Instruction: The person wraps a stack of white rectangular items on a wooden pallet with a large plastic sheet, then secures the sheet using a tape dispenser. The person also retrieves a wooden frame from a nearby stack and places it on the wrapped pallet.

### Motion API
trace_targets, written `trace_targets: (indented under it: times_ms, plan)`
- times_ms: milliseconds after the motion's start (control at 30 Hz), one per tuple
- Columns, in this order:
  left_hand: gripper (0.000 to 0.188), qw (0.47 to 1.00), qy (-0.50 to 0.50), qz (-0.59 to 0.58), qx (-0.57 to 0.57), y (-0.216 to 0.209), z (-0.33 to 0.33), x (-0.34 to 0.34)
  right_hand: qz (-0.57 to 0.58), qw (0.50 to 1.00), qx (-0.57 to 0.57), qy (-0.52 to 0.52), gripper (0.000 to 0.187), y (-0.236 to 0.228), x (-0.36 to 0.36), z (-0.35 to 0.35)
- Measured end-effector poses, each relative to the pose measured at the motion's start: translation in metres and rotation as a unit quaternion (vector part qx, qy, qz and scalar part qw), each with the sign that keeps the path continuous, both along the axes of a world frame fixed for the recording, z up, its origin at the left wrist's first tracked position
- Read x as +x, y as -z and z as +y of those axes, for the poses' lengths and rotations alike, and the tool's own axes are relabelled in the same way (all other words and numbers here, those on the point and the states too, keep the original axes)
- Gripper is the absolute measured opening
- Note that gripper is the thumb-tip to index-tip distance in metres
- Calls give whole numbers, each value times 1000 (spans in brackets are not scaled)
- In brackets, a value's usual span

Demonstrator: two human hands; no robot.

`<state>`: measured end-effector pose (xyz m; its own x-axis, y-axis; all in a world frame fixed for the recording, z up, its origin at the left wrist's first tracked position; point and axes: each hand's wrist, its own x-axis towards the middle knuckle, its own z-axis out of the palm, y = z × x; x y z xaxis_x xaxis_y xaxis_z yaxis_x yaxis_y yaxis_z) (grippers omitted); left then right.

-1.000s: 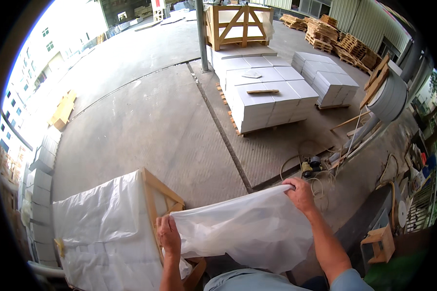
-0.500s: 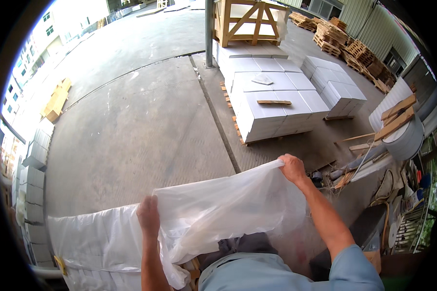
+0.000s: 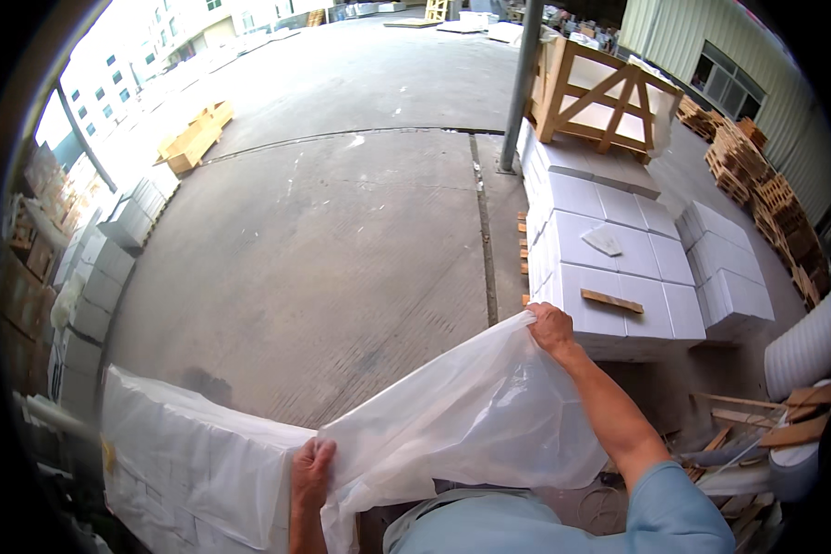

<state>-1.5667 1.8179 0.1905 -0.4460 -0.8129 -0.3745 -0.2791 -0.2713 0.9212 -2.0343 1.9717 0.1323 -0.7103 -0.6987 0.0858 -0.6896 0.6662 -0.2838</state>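
Observation:
A translucent white plastic sheet (image 3: 471, 415) stretches between my two hands in front of my body. My right hand (image 3: 550, 329) is raised and closed on its upper right corner. Lower down, my left hand (image 3: 313, 462) grips the same sheet's upper edge where it meets the covered stack. To the left, the sheet lies draped over a stack of white blocks (image 3: 194, 462), whose outlines show through it. The lower part of the sheet hangs before my waist and hides what is behind it.
Ahead on the right, white blocks (image 3: 609, 249) stand on a pallet with a wooden strip (image 3: 611, 301) on top. Behind them are a wooden crate (image 3: 600, 92) and a grey post (image 3: 523, 83). Scrap boards (image 3: 794, 429) lie at right; more white blocks (image 3: 90, 295) line the left.
The view has turned to the left. My left hand has come down along the sheet's edge, while my right hand keeps its corner raised, so the sheet now slants more steeply.

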Motion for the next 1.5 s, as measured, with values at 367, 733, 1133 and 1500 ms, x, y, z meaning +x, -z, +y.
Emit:
trace_targets:
  times_ms: [367, 733, 1133, 1500]
  plan:
    - [31, 988, 61, -129, -61, 109, -25, -12, 2, 981, -121, -153, 32, -5, -36, -268]
    - [28, 911, -365, -94, -169, 58, -268, 4, 75, 937, -182, -289, 27, -69, -7, -519]
    - [44, 933, -11, -359, 11, 113, -311, -11, -138, 910, 22, -391, 17, 50, 44, -801]
    - [20, 726, -532, -436, 3, 172, -285, -53, -165, 700, -217, -660, 32, 18, 243, -991]
